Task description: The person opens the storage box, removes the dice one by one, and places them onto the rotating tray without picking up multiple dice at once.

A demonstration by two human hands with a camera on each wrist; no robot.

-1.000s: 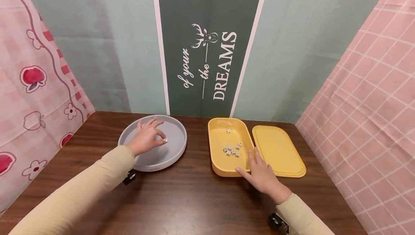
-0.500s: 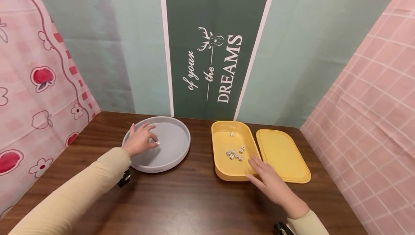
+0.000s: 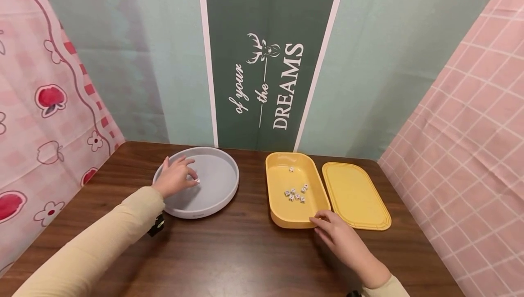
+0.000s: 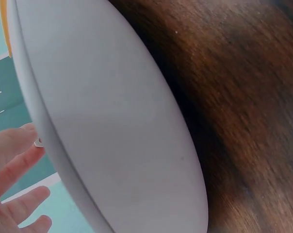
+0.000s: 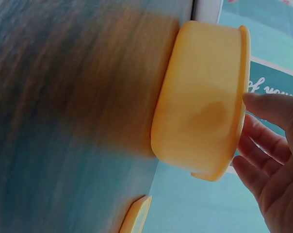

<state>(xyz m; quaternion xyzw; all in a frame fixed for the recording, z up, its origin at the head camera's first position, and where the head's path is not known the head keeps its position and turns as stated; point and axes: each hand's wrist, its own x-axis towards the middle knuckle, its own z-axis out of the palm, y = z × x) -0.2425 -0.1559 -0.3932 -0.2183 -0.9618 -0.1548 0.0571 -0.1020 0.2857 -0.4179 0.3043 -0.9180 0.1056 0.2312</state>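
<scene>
My left hand (image 3: 175,179) is over the round grey tray (image 3: 218,169), pinching a small white die (image 3: 198,180) between thumb and index finger, with the other fingers spread. In the left wrist view the die (image 4: 39,141) shows at the fingertips, partly hidden behind the tray's rim. My right hand (image 3: 345,244) is at the near right corner of the yellow box (image 3: 282,222). Its thumb and fingers grip the rim there, as the right wrist view shows. Inside the box lie several white dice (image 3: 297,196), most in a loose cluster, and a single die (image 3: 291,169) farther back.
A flat yellow lid (image 3: 357,195) lies on the dark wooden table (image 3: 229,260), right of the box. Behind the table hangs a green curtain (image 3: 241,138) with white lettering. Pink patterned cloths (image 3: 462,151) stand along both sides.
My right hand has gone from straight fingers at the box's side to gripping its near right corner. My left hand has shifted slightly left over the tray, still pinching the die.
</scene>
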